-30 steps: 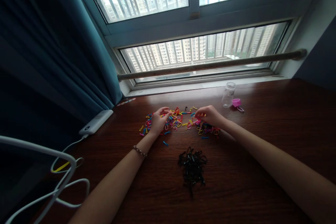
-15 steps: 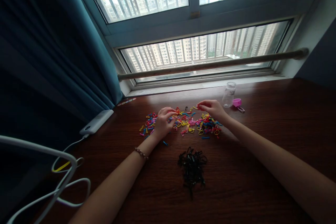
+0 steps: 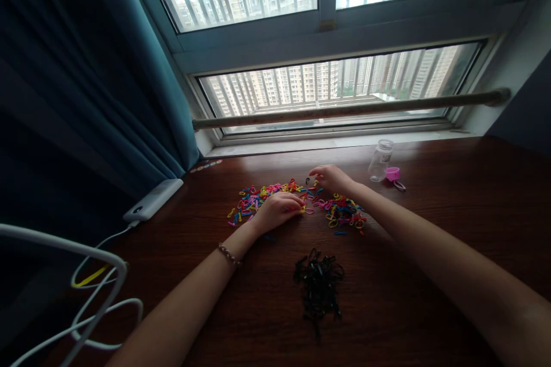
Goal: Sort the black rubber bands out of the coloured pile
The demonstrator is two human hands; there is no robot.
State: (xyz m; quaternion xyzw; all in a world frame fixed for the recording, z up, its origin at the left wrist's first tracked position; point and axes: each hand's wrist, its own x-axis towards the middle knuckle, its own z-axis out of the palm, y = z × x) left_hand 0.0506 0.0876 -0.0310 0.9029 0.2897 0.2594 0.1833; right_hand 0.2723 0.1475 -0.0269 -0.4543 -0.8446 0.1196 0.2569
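Note:
Small coloured bands (image 3: pixel 253 199) lie spread over the brown table. My left hand (image 3: pixel 282 210) rests low over their near edge, its fingers bent together at a pink and yellow band; whether it grips one is hidden. At the far side of the spread, my right hand (image 3: pixel 331 178) has its fingertips pinched beside a small black band (image 3: pixel 307 180); what they hold is too small to make out. A denser multicoloured heap (image 3: pixel 344 211) sits under the right wrist. Nearer the front lies a pile of black bands (image 3: pixel 319 287), touched by neither hand.
A clear jar (image 3: pixel 380 161) stands at the back right beside a pink lid (image 3: pixel 392 174). On the left are a white power bank (image 3: pixel 154 200), white cables (image 3: pixel 107 258) and a blue curtain (image 3: pixel 142 86). A rail (image 3: pixel 344 112) crosses the window behind.
My left hand has moved right and nearer, uncovering bands behind it. My right hand has shifted left toward the small black band. The view has tilted slightly.

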